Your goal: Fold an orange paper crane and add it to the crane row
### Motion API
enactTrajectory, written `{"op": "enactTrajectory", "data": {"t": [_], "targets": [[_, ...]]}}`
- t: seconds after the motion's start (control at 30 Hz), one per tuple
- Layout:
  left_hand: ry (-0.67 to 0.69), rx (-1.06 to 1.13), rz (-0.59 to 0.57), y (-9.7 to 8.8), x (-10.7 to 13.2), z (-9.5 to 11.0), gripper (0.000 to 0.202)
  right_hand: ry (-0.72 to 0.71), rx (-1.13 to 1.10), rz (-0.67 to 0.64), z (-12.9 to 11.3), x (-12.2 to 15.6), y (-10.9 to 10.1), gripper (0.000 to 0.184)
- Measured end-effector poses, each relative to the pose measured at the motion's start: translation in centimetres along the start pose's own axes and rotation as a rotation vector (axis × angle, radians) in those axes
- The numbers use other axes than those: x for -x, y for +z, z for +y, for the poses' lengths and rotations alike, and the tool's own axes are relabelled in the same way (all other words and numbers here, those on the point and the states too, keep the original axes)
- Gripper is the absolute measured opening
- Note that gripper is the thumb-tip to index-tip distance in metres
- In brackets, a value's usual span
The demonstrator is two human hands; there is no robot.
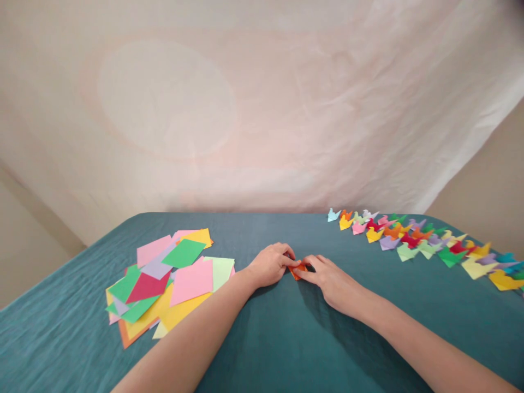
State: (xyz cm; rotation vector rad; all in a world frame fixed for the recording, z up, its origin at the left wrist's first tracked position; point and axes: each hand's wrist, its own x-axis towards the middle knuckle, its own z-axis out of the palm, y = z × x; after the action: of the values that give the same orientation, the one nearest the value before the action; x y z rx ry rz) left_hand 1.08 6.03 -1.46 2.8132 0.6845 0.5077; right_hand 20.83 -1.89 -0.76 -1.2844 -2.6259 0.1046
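Between my two hands, at the middle of the table, is a small folded piece of orange paper (298, 272). My left hand (273, 264) grips its left side, with the fingers bent and pressed onto the paper. From the right, my right hand (327, 277) pinches the other side, thumb and fingers on the paper. Parts of the folds are hidden under my fingertips, so their exact shape does not show.
A loose heap of coloured paper squares (191, 281) lies left of my left forearm. Rows of small folded paper birds (409, 251) in many colours stand at the right. A dark green cloth (262, 338) covers the table, and a pale sheet (262, 109) hangs behind it.
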Motion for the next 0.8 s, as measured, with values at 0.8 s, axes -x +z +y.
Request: {"op": "enactTrajectory", "data": {"t": [0.8], "targets": [[0.041, -0.282, -0.065, -0.6, -0.1, 1.0, 0.028, 0.033, -0.085, -0.068, -1.0, 0.9, -1.1, 0.059]]}}
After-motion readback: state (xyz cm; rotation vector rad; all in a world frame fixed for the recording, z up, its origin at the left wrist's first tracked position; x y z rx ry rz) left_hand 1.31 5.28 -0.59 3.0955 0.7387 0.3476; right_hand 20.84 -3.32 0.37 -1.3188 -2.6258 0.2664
